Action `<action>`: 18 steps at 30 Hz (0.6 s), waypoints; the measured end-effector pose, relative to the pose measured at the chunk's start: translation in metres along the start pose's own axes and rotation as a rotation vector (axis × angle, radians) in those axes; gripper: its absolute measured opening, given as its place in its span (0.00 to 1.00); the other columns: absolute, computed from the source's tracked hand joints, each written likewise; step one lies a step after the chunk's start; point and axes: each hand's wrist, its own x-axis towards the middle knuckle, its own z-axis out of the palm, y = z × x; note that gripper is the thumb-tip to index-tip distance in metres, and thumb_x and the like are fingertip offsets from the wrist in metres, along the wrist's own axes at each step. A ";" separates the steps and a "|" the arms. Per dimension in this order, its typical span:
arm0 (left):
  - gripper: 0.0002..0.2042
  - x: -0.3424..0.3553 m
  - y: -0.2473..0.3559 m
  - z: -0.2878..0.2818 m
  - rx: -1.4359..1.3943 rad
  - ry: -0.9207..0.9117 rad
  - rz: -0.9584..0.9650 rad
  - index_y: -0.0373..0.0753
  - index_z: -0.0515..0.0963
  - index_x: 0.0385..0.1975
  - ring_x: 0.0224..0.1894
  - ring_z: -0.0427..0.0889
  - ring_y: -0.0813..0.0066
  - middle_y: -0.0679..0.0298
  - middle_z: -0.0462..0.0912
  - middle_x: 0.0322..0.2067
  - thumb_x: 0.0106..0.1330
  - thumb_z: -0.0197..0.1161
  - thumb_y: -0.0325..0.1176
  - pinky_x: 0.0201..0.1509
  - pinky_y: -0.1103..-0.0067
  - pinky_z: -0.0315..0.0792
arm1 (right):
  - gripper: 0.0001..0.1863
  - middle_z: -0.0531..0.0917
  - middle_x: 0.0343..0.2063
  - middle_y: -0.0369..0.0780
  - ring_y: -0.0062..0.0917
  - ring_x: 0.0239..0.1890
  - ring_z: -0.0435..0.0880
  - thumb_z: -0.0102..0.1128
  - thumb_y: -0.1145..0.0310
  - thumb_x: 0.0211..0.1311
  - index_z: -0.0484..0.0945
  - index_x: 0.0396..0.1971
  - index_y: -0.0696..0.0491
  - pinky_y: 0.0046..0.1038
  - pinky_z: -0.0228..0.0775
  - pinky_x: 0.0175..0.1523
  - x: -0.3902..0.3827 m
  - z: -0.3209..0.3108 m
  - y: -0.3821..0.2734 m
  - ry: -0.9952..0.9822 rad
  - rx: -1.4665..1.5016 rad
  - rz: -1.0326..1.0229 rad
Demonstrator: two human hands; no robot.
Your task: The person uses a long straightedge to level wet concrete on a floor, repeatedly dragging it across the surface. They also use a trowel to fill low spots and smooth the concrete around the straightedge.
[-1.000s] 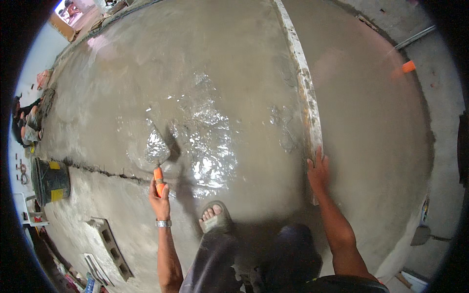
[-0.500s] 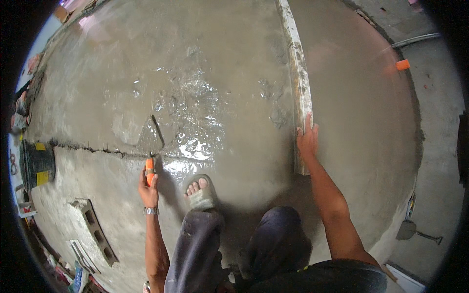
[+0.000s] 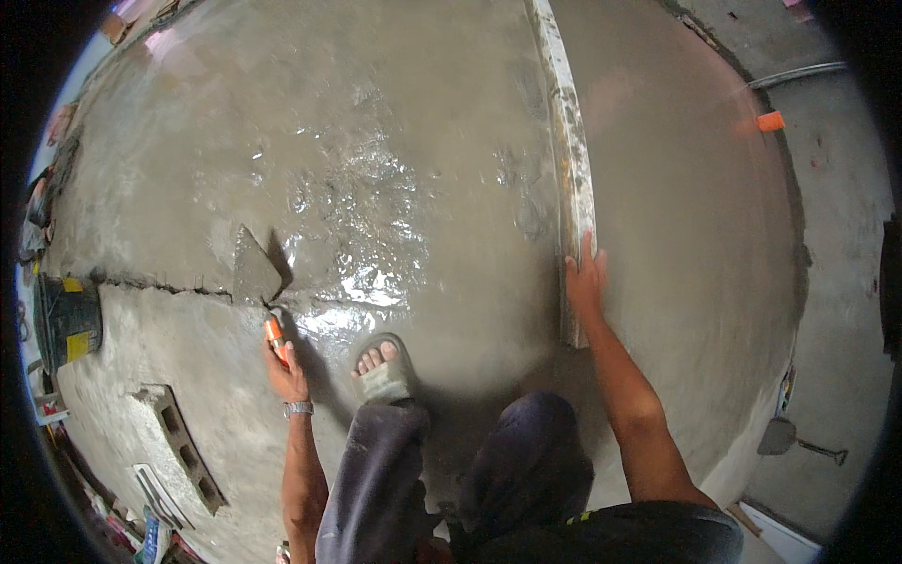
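My left hand (image 3: 287, 374) is closed round the orange handle of a pointed trowel (image 3: 254, 270), whose grey blade is just over the edge of the wet concrete (image 3: 348, 216). On the right, my right hand (image 3: 584, 280) grips the near end of a long, cement-stained straightedge (image 3: 573, 132), thumb on one side and fingers along the other. The straightedge lies on the wet surface and runs away from me to the far edge of view. Shiny, rough wet patches lie between my two hands.
My sandalled foot (image 3: 383, 367) stands near the trowel. At the left are a black bucket (image 3: 70, 318) with yellow patches and a hollow concrete block (image 3: 178, 446). A small shovel (image 3: 780, 438) and an orange piece (image 3: 770, 121) lie along the right side.
The trowel has swung to the left, and its blade has turned so its flat face shows. The straightedge and my right hand have shifted slightly toward me.
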 end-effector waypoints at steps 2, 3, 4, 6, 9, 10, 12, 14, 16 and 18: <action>0.26 0.005 -0.009 0.004 0.108 0.027 0.064 0.32 0.63 0.58 0.50 0.75 0.51 0.46 0.74 0.50 0.68 0.54 0.44 0.55 0.67 0.67 | 0.40 0.66 0.54 0.59 0.55 0.52 0.70 0.57 0.63 0.61 0.45 0.70 0.34 0.47 0.64 0.56 -0.003 -0.004 -0.005 -0.009 -0.010 0.018; 0.25 0.006 -0.011 0.005 0.145 0.020 0.065 0.32 0.64 0.58 0.50 0.75 0.50 0.45 0.75 0.50 0.68 0.54 0.44 0.54 0.67 0.67 | 0.40 0.66 0.54 0.59 0.55 0.53 0.70 0.57 0.63 0.61 0.45 0.70 0.34 0.47 0.64 0.56 0.001 -0.006 -0.008 -0.004 -0.003 0.024; 0.25 0.010 -0.013 0.007 0.182 0.013 0.065 0.31 0.64 0.57 0.49 0.75 0.48 0.45 0.75 0.49 0.68 0.54 0.43 0.54 0.66 0.67 | 0.40 0.66 0.54 0.59 0.55 0.53 0.70 0.57 0.63 0.61 0.45 0.70 0.34 0.46 0.64 0.56 0.006 -0.007 -0.011 0.001 0.005 0.030; 0.24 0.005 -0.010 0.007 0.149 0.049 0.077 0.30 0.64 0.56 0.47 0.75 0.48 0.44 0.74 0.47 0.69 0.52 0.43 0.52 0.66 0.67 | 0.41 0.65 0.54 0.59 0.55 0.54 0.69 0.57 0.64 0.61 0.46 0.70 0.34 0.46 0.64 0.55 0.004 -0.004 -0.009 0.007 0.014 0.037; 0.24 -0.007 -0.035 0.007 0.123 0.157 0.076 0.29 0.63 0.56 0.41 0.76 0.51 0.44 0.75 0.43 0.71 0.49 0.44 0.46 0.66 0.69 | 0.40 0.65 0.54 0.59 0.54 0.53 0.69 0.58 0.64 0.60 0.47 0.70 0.35 0.46 0.64 0.55 0.002 0.001 -0.004 -0.014 0.004 0.016; 0.23 -0.012 -0.039 0.002 0.098 0.164 0.002 0.29 0.63 0.56 0.42 0.75 0.51 0.43 0.75 0.44 0.71 0.48 0.43 0.47 0.67 0.68 | 0.40 0.66 0.53 0.58 0.53 0.53 0.69 0.58 0.64 0.60 0.47 0.70 0.36 0.45 0.64 0.55 -0.005 0.000 -0.001 -0.030 0.002 0.002; 0.23 -0.018 -0.043 -0.006 0.040 0.179 -0.142 0.28 0.61 0.57 0.45 0.74 0.51 0.42 0.73 0.46 0.71 0.48 0.41 0.50 0.67 0.67 | 0.41 0.67 0.50 0.57 0.52 0.50 0.70 0.58 0.65 0.59 0.47 0.70 0.38 0.45 0.64 0.54 -0.006 -0.006 -0.005 -0.015 -0.010 -0.017; 0.23 -0.018 -0.060 -0.009 0.036 0.243 -0.213 0.29 0.59 0.58 0.42 0.74 0.50 0.43 0.73 0.45 0.71 0.46 0.40 0.48 0.66 0.67 | 0.41 0.68 0.47 0.56 0.51 0.47 0.71 0.58 0.65 0.58 0.47 0.70 0.40 0.44 0.65 0.52 -0.009 -0.003 -0.010 0.039 -0.023 -0.018; 0.22 -0.017 -0.074 -0.008 0.054 0.296 -0.203 0.30 0.59 0.58 0.41 0.74 0.49 0.43 0.74 0.44 0.71 0.45 0.40 0.48 0.65 0.67 | 0.41 0.68 0.45 0.55 0.51 0.45 0.72 0.59 0.66 0.58 0.48 0.70 0.41 0.43 0.65 0.51 -0.001 0.001 -0.014 0.139 0.006 -0.091; 0.20 -0.021 -0.068 -0.008 0.093 0.297 -0.170 0.30 0.62 0.54 0.41 0.73 0.60 0.51 0.73 0.40 0.72 0.46 0.40 0.47 0.68 0.67 | 0.41 0.68 0.45 0.55 0.51 0.45 0.71 0.58 0.66 0.58 0.48 0.70 0.41 0.43 0.65 0.52 -0.004 0.003 -0.010 0.137 -0.002 -0.098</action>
